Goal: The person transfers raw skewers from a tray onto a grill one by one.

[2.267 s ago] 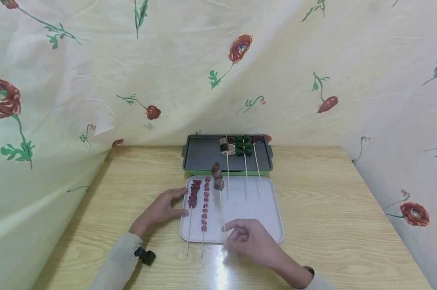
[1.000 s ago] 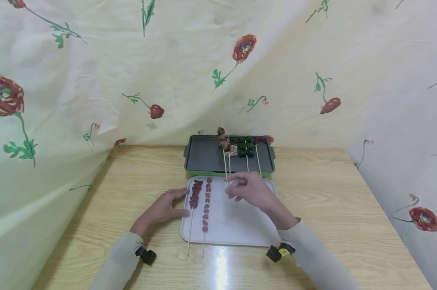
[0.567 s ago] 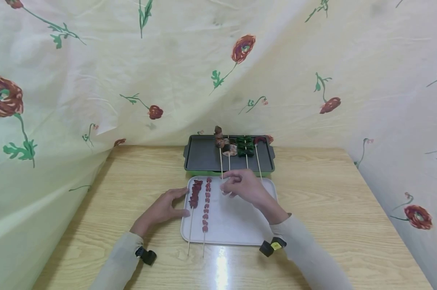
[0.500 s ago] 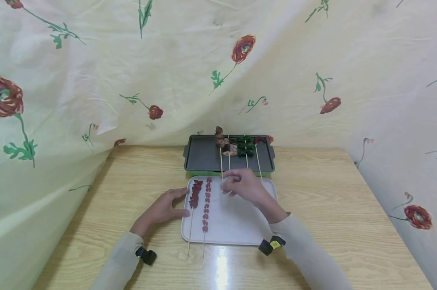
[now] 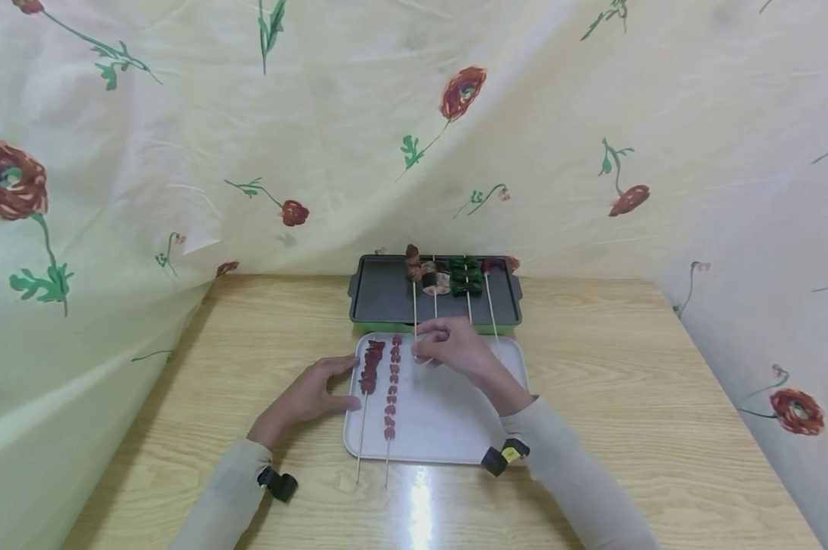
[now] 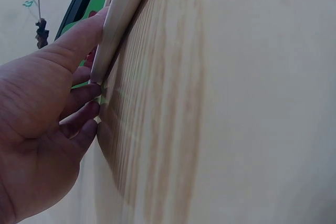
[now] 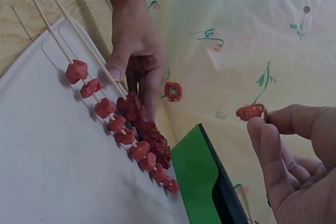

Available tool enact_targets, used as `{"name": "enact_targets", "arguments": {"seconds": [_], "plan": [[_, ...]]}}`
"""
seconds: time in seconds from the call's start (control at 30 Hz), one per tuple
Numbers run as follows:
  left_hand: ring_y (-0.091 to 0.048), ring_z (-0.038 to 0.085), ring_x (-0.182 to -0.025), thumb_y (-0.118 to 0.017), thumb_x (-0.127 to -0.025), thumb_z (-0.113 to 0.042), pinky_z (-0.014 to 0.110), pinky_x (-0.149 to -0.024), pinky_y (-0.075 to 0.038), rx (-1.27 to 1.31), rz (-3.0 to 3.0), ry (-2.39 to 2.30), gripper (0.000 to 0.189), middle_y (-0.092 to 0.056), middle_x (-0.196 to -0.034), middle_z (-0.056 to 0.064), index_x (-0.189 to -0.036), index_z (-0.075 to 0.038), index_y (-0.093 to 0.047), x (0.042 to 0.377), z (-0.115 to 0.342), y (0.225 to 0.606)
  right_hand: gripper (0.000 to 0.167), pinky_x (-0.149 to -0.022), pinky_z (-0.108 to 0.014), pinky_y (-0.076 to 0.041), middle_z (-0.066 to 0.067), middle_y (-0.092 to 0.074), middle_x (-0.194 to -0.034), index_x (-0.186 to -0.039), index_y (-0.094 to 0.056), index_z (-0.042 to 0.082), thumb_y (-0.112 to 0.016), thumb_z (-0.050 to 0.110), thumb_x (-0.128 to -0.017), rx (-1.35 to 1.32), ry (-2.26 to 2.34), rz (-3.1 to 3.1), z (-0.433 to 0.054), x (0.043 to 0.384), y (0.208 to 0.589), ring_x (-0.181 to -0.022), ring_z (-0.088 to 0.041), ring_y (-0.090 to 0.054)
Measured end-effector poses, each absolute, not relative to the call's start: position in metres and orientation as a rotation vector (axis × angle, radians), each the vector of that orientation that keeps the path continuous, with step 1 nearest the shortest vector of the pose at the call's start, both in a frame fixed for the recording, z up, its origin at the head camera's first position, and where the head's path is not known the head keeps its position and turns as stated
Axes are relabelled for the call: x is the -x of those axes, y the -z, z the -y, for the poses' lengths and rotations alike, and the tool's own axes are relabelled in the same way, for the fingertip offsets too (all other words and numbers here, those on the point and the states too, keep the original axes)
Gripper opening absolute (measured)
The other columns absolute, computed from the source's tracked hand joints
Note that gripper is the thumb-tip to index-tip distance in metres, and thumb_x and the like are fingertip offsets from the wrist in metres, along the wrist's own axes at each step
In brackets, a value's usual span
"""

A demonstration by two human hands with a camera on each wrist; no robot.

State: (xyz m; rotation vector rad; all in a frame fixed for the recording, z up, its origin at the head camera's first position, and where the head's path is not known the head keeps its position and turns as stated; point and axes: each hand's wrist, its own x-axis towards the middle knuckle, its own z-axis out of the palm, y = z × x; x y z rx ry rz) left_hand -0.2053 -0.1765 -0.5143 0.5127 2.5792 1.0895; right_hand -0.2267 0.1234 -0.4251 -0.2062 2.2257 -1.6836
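Between thumb and fingertips, my right hand pinches the stick of a skewer of brown meat chunks. Its chunks are over the black griddle, left of a skewer with pale and black pieces; whether they touch the griddle I cannot tell. My left hand rests at the left rim of the white tray, thumb and fingers apart. On that tray lie a dark red meat skewer and a skewer of small red pieces. The right wrist view shows these small red pieces closely.
Farther right on the griddle are a green skewer and a dark red curved one, their sticks extending over the tray. A wooden table lies underneath. Flowered cloth hangs behind and at both sides.
My right hand has carried the brown meat skewer from above the tray forward over the griddle, then slightly left and lower. My left hand stays at the tray's rim.
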Motion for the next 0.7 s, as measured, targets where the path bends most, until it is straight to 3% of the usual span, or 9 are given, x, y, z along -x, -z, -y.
{"name": "enact_targets", "arguments": {"seconds": [0.13, 0.47, 0.7], "plan": [[-0.036, 0.028, -0.15, -0.084, -0.085, -0.039, 0.049, -0.124, -0.031, -0.495, -2.576, -1.09, 0.084, -0.043, -0.16, 0.003, -0.154, -0.013, -0.046, 0.205, 0.177, 0.515, 0.033, -0.079, -0.047, -0.065, -0.01, -0.078, -0.09, -0.123, -0.069, -0.002, -0.075, 0.008, -0.092, 0.195, 1.673, -2.234, -0.121, 0.228, 0.429, -0.08, -0.021, -0.075], [-0.036, 0.029, -0.15, -0.084, -0.085, -0.038, 0.049, -0.124, -0.031, -0.5, -2.589, -1.079, 0.083, -0.044, -0.16, 0.004, -0.154, -0.013, -0.046, 0.204, 0.176, 0.515, 0.038, -0.07, -0.034, -0.065, -0.009, -0.077, -0.09, -0.128, -0.067, -0.004, -0.076, 0.009, -0.092, 0.168, 1.651, -2.233, -0.121, 0.233, 0.439, -0.08, -0.02, -0.075], [-0.037, 0.029, -0.149, -0.085, -0.085, -0.037, 0.049, -0.124, -0.032, -0.521, -2.598, -1.079, 0.082, -0.044, -0.159, 0.004, -0.154, -0.011, -0.047, 0.204, 0.176, 0.517, 0.038, -0.072, -0.034, -0.065, -0.01, -0.078, -0.091, -0.128, -0.066, -0.005, -0.074, 0.009, -0.093, 0.178, 1.652, -2.225, -0.12, 0.234, 0.44, -0.08, -0.019, -0.075]]}}
